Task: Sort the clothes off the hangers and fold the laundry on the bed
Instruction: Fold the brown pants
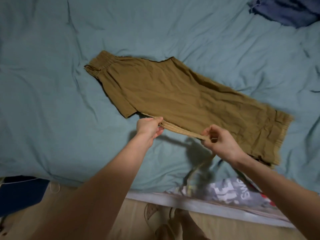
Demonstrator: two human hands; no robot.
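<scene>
Olive-brown trousers (181,96) lie spread across the teal bed sheet (52,84), elastic waistband toward the upper left, frayed hem at the right. My left hand (149,127) pinches one end of a ribbed brown strip (183,131) at the garment's near edge, close to a small round button. My right hand (219,141) grips the strip's other end. The strip is pulled taut between both hands, slightly above the sheet.
A dark blue garment (285,11) is bunched at the bed's far right corner. A grey printed cloth (230,193) and a blurred plaid piece lie at the near bed edge. A navy item (20,193) sits at the lower left. Tan floor and feet show below.
</scene>
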